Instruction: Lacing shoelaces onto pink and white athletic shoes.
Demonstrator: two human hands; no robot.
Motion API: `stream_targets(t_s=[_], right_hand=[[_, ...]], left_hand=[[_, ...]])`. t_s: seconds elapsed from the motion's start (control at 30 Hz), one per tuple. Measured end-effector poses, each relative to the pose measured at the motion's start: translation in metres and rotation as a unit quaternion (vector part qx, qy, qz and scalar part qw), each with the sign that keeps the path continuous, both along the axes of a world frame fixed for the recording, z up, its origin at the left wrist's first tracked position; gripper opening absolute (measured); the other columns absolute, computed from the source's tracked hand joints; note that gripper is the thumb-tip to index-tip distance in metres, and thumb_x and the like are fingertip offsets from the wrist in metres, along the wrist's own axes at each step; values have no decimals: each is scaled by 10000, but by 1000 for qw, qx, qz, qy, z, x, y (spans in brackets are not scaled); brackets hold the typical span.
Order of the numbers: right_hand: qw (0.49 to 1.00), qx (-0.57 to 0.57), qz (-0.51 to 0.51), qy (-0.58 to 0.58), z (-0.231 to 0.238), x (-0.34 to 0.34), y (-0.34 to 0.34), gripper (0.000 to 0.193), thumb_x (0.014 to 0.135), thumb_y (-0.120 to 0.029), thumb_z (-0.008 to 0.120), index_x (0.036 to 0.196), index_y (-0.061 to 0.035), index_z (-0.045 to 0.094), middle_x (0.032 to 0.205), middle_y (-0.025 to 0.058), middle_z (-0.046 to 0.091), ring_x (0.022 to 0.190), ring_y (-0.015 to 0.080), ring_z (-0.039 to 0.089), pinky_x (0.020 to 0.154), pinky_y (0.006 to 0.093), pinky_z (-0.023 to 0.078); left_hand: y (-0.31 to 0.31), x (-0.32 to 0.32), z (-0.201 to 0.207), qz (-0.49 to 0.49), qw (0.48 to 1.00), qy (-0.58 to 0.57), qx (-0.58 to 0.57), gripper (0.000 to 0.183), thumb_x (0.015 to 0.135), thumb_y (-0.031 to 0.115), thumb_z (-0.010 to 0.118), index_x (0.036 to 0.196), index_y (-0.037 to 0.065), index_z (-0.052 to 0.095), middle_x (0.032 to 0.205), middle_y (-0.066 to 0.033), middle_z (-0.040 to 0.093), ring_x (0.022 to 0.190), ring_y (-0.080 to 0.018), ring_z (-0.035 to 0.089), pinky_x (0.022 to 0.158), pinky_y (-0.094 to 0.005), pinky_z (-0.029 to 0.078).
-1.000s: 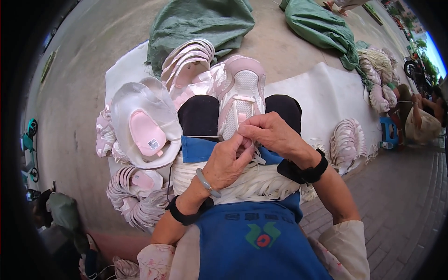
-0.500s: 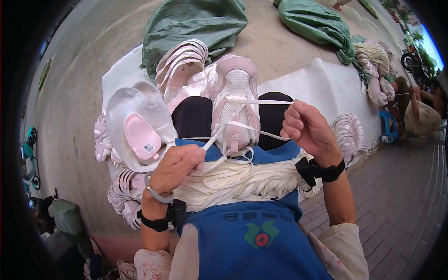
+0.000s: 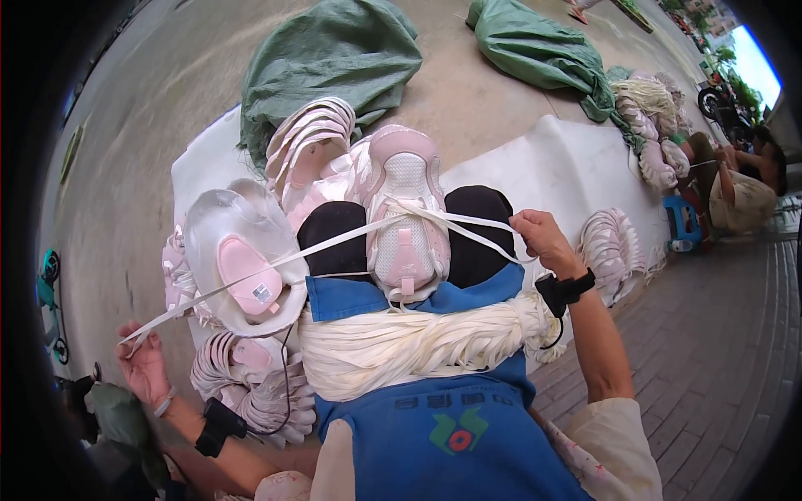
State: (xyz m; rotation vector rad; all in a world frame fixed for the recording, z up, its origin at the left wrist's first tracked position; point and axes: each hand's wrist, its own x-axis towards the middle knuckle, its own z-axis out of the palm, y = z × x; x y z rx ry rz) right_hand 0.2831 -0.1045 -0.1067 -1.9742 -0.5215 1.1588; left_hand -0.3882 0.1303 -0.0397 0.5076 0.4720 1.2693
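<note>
A pink and white shoe upper (image 3: 404,280) rests between my black-clad knees. A long white shoelace (image 3: 338,240) passes through it near the middle and stretches out to both sides. Far out to the left, my left hand (image 3: 146,371) pinches one stretch of the lace. My right hand (image 3: 547,240), beyond the right knee, grips the other stretch, and a loop hangs below those fingers. Across my lap, over a blue apron (image 3: 401,434), lies a thick bundle of cream laces (image 3: 409,341).
To the left a clear plastic bag (image 3: 209,213) holds a pink insole (image 3: 248,274). Stacked shoe uppers (image 3: 313,134) stand beyond it, with more (image 3: 610,246) at right on the white sheet (image 3: 535,163). Green sacks (image 3: 334,63) lie ahead. Another person (image 3: 739,188) sits at far right.
My left hand has swung far out to the left and down, drawing the lace into a long taut line. My right hand stays near the right knee, holding its stretch.
</note>
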Motion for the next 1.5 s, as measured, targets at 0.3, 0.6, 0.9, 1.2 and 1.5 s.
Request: stream_targets(t_s=[0.3, 0.6, 0.9, 1.2, 1.5], right_hand=[[921, 238, 105, -292, 67, -61, 60, 152, 841, -152, 660, 852, -1, 675, 749, 126, 603, 684, 226, 587, 637, 319, 475], [799, 296, 256, -457, 41, -117, 86, 163, 789, -127, 644, 862, -33, 533, 848, 147, 514, 798, 326, 575, 699, 402, 482], [803, 333, 264, -419, 41, -102, 81, 101, 865, -80, 565, 925, -7, 528, 867, 166, 517, 804, 352, 572, 693, 402, 483], [833, 290, 244, -402, 43, -89, 75, 129, 894, -84, 529, 999, -11, 523, 881, 158, 549, 809, 344, 611, 660, 405, 507], [922, 280, 131, -233, 59, -52, 54, 183, 849, -150, 652, 967, -11, 638, 607, 85, 537, 563, 146, 540, 568, 288, 464]], left_hand=[[32, 30, 36, 161, 985, -13, 62, 199, 961, 144, 524, 1059, -24, 568, 1088, -122, 569, 1025, -243, 533, 980, -391, 403], [-60, 332, 5, -194, 832, 492, 167, 261, 981, 241, 517, 993, 4, 628, 848, -55, 633, 597, -75, 528, 562, -221, 431], [-47, 361, -30, -270, 660, 636, 295, 445, 965, 402, 496, 853, -14, 608, 663, -154, 621, 640, -296, 635, 618, -401, 483], [-38, 370, -20, -168, 716, 610, 296, 265, 871, 212, 616, 735, -11, 574, 625, -147, 591, 568, -271, 569, 561, -377, 449], [-42, 376, -37, -103, 672, 622, 388, 159, 843, 114, 631, 943, -9, 616, 876, -197, 626, 810, -357, 617, 738, -410, 485]])
